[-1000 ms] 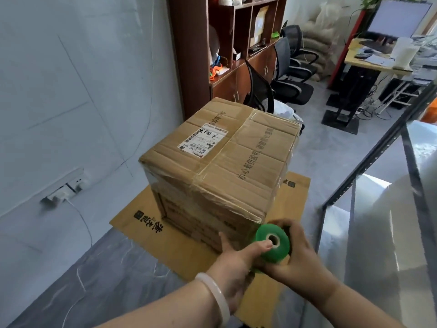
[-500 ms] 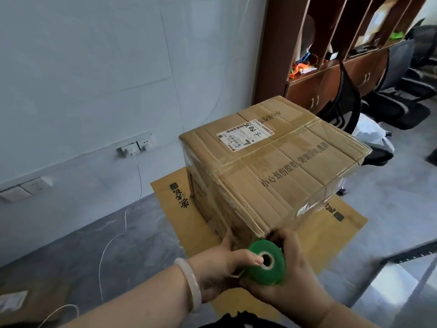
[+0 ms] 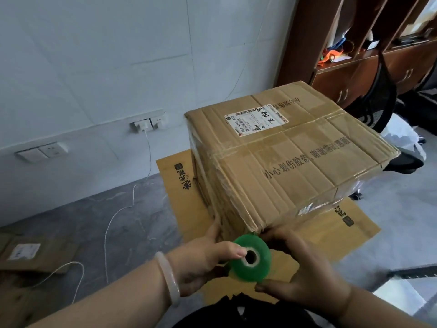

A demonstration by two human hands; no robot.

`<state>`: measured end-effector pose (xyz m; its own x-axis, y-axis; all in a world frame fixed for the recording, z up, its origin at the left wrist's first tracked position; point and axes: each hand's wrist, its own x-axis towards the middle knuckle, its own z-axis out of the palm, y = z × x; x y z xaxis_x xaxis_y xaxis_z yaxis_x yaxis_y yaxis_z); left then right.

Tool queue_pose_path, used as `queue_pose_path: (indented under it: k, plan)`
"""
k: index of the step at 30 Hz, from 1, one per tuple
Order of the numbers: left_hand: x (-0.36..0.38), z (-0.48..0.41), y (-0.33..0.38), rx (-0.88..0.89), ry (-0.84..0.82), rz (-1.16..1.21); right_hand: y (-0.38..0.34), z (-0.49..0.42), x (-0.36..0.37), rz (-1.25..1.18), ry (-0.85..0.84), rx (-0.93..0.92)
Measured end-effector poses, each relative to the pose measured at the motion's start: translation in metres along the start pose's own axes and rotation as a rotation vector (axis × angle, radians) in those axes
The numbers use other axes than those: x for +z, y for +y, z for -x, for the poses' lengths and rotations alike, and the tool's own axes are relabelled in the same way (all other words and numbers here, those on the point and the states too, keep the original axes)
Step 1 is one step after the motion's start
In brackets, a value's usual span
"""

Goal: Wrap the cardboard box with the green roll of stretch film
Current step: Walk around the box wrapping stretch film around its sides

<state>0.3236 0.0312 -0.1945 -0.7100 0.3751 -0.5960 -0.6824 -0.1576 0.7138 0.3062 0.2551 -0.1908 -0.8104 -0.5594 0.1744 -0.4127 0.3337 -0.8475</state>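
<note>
Roll of green stretch film (image 3: pixel 251 261), core up | brown cardboard box (image 3: pixel 283 162) corner at 12 o'clock | left hand (image 3: pixel 203 259), right hand (image 3: pixel 305 268) fingers clamp roll

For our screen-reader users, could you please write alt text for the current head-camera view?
A left hand and a right hand hold a green roll of stretch film at the near corner of a taped cardboard box. The box stands on flattened cardboard on a grey floor.

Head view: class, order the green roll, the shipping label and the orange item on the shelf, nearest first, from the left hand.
1. green roll, in the left hand.
2. shipping label, atop the cardboard box.
3. orange item, on the shelf, far right.
</note>
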Motion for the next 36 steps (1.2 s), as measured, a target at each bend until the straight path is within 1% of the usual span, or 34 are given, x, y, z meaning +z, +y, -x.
queue_pose_path:
  k: [2,4,6,9,11,13,17,19,21,23,27,30,33,34,36]
  plan:
    - [0.006,0.003,-0.012,0.030,0.091,0.056,0.006,-0.004,-0.009,-0.030,-0.050,-0.046]
    - [0.016,0.005,-0.024,0.077,0.181,0.136,0.011,-0.007,-0.015,-0.090,-0.104,-0.042]
    - [0.028,0.008,-0.033,0.156,0.300,0.187,0.016,-0.010,-0.018,-0.160,-0.169,-0.022]
    - [0.044,0.012,-0.042,0.221,0.400,0.314,0.018,-0.018,-0.030,-0.270,-0.311,0.055]
    - [0.058,0.015,-0.039,0.277,0.467,0.330,0.019,-0.026,-0.040,-0.281,-0.434,0.093]
    - [0.069,0.017,-0.039,0.340,0.490,0.363,0.021,-0.035,-0.047,-0.249,-0.538,0.111]
    - [0.090,0.013,-0.047,0.355,0.655,0.461,0.018,-0.053,-0.064,-0.235,-0.837,0.148]
    - [0.099,0.010,-0.050,0.358,0.736,0.562,0.017,-0.059,-0.071,-0.194,-0.989,0.130]
    - [0.111,0.003,-0.051,0.395,0.796,0.671,0.017,-0.064,-0.074,-0.168,-1.080,0.075]
    - [0.123,-0.005,-0.052,0.425,0.837,0.728,0.016,-0.068,-0.074,-0.185,-1.121,0.060]
    - [0.141,-0.015,-0.049,0.450,0.928,0.793,0.019,-0.070,-0.077,-0.228,-1.174,0.111]
    - [0.148,-0.016,-0.045,0.462,0.919,0.808,0.021,-0.074,-0.085,-0.161,-1.199,0.075]
    - [0.150,-0.020,-0.044,0.451,0.913,0.788,0.022,-0.078,-0.094,0.006,-1.258,-0.033]
    - [0.150,-0.022,-0.044,0.439,0.911,0.785,0.023,-0.080,-0.095,0.032,-1.256,-0.045]
    - [0.149,-0.029,-0.044,0.421,0.912,0.779,0.023,-0.083,-0.096,0.015,-1.242,-0.001]
